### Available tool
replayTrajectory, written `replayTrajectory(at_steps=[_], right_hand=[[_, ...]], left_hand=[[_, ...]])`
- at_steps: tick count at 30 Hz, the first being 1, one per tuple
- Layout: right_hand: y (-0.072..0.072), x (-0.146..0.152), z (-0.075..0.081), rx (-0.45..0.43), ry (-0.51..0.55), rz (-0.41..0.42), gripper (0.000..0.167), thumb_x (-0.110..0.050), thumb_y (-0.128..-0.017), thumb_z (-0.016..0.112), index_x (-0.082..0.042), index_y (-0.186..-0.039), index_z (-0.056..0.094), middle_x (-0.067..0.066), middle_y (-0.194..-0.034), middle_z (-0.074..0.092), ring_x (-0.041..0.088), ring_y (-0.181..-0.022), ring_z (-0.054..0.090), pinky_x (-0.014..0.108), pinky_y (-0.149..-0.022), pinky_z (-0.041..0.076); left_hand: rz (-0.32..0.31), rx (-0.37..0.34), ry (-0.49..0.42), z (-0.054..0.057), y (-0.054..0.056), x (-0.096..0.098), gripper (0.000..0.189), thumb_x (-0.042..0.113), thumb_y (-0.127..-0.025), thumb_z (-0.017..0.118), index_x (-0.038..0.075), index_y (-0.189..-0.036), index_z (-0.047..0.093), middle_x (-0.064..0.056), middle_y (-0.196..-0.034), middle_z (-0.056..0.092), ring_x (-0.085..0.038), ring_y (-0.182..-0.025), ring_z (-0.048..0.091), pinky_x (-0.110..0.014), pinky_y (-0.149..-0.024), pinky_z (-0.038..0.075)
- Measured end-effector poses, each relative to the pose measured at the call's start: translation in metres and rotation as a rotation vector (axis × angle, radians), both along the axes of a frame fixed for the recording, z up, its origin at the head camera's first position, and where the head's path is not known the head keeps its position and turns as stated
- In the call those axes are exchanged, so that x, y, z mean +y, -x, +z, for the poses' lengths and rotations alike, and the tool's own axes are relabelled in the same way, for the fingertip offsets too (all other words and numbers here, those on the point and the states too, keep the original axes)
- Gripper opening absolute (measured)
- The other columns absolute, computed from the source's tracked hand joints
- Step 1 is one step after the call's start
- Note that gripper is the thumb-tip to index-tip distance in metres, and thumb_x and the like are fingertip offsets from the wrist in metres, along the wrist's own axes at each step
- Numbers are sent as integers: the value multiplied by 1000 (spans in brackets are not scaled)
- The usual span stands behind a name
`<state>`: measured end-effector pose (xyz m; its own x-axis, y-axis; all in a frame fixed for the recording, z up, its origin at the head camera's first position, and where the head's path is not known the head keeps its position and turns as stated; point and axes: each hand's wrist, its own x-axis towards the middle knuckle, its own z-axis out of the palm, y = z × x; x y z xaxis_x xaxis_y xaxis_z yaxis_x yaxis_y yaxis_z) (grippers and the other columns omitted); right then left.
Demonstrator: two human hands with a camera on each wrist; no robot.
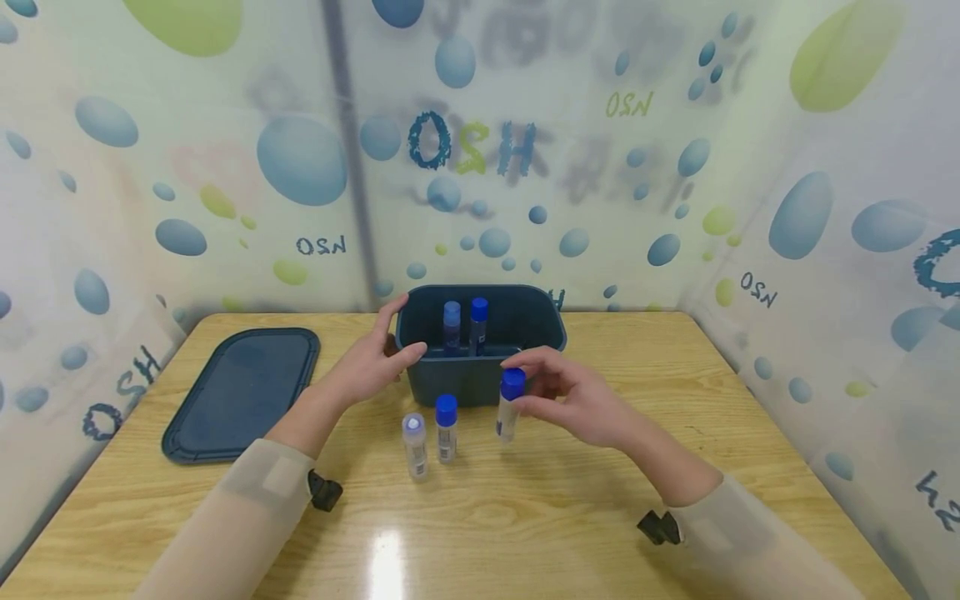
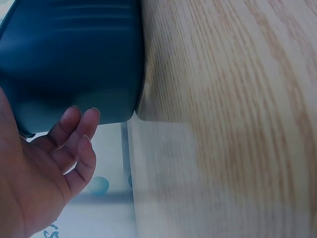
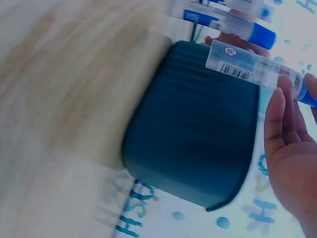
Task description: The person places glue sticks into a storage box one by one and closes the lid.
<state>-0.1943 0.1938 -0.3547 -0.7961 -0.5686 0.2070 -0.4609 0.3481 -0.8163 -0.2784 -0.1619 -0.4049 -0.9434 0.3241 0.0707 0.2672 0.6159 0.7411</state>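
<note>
A near-upright tube was pinched by the right hand; the bin was positioned at that hand's ten o'clock.

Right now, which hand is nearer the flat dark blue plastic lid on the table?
Left. Your left hand touches the left end of the dark blue plastic bin, to the lid's right; your right hand is farther right, holding a clear blue-capped plastic tube.
</note>
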Motion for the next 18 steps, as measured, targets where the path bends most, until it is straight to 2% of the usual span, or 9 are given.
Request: replayTrajectory(at_steps=[4, 10, 15, 18], right_hand=[[-4, 5, 13, 67, 4, -11, 47, -8, -101, 79, -16, -145, 63, 8, -118, 70, 24, -91, 70, 30, -79, 62], [-7, 11, 35, 170, 36, -20, 48, -2, -100, 78, -10, -145, 63, 6, -109, 71, 20, -84, 68, 29, -71, 59], [-3, 14, 48, 287, 80, -39, 49, 3, -99, 78, -8, -145, 63, 5, -103, 70, 17, -79, 66, 28, -66, 56], [1, 15, 55, 323, 112, -66, 51, 5, -97, 78, -7, -145, 62, 4, -101, 70, 17, -77, 65, 27, -65, 54]], left_hand=[[2, -1, 5, 0, 0, 0, 97, 64, -107, 61, 34, -177, 0, -12, -95, 69, -23, -78, 66, -36, -77, 57], [0, -1, 5, 0, 0, 0, 98, 64, -107, 61, 34, -177, 0, -13, -97, 70, -23, -79, 66, -36, -78, 58], [1, 0, 4, 0, 0, 0, 98, 64, -107, 61, 34, -177, 0, -12, -96, 69, -22, -78, 66, -36, -78, 58], [3, -3, 9, 1, -1, 0, 97, 62, -108, 61, 34, -177, -1, -12, -97, 69, -22, -79, 66, -36, -78, 58]])
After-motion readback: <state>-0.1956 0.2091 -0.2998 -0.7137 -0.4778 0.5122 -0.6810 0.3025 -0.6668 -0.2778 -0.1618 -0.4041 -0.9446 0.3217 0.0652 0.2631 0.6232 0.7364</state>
